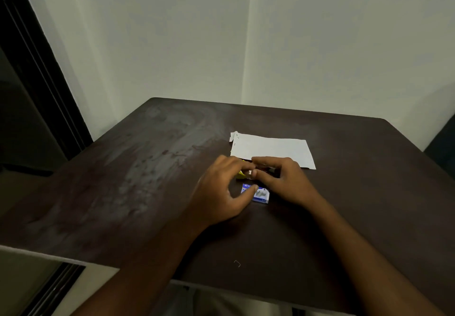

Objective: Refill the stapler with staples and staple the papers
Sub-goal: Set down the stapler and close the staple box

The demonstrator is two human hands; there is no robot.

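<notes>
My two hands meet over a small yellow stapler (241,174) on the dark table, mostly hidden under the fingers. My left hand (222,187) curls its fingers onto the stapler's left end, thumb resting by a blue and white staple box (258,193). My right hand (283,178) grips the stapler's right part with curled fingers. White papers (270,149) lie flat just beyond the hands, with a dog-eared left corner. Whether the stapler is opened up cannot be told.
A single loose staple (237,263) lies near the table's front edge. The dark brown table (123,180) fills the view, set into a white wall corner. A dark door frame (32,69) stands at the left.
</notes>
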